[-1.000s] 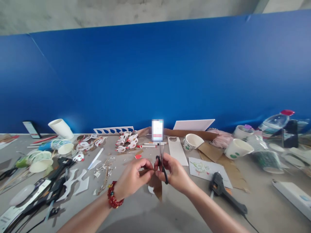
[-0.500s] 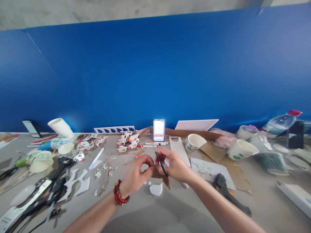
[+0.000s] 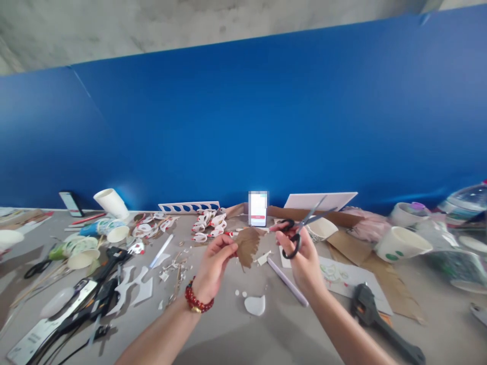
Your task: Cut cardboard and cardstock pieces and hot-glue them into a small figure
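Observation:
Between the thumb and fingers of my left hand (image 3: 217, 261) is a brown cardboard piece (image 3: 249, 247) with a jagged, fringed edge. My right hand (image 3: 303, 258) has its fingers through the black handles of a pair of scissors (image 3: 302, 227), whose blades point up and away to the right, apart from the cardboard. A flat white rounded foam piece (image 3: 254, 305) lies on the table below my hands, with two tiny white discs by it. A pale purple pen-like stick (image 3: 288, 282) rests beside my right wrist.
Several small white birds with red beaks (image 3: 208, 223) sit behind my left hand. A lit phone (image 3: 258, 210) leans at the back. Glue guns (image 3: 384, 322), paper cups (image 3: 401, 243), a drawing (image 3: 353, 281) and cardboard lie right; a power strip (image 3: 49, 322) and white scraps (image 3: 142, 290) lie left.
My right hand has moved right with the scissors, their blades swinging away from the cardboard. My left hand now shows the piece raised and spread. The view has shifted slightly.

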Demonstrator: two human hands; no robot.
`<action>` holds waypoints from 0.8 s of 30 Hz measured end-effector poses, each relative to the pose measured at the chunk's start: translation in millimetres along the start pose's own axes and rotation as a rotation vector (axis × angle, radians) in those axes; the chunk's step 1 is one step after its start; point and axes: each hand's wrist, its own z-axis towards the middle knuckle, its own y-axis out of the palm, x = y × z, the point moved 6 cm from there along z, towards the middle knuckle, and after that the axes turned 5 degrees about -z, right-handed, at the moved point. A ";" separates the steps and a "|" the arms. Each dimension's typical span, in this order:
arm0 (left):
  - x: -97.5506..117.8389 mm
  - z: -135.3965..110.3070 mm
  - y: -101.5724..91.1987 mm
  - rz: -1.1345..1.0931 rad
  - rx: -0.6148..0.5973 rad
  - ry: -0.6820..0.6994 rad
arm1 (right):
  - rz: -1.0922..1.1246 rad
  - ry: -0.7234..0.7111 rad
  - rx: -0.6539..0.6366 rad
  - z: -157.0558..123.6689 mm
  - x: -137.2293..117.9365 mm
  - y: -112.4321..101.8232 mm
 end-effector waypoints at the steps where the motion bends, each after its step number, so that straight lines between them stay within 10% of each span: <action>1: -0.9 -0.8 2.7 -0.036 -0.001 0.012 | 0.033 0.034 -0.017 -6.0 4.9 3.2; 8: -12.4 -13.1 21.9 -0.073 0.021 0.111 | 0.415 0.287 -0.103 -33.1 22.7 44.4; 24: -18.0 -12.1 25.0 0.126 -0.120 -0.005 | 0.385 0.335 -0.225 -25.0 25.9 43.2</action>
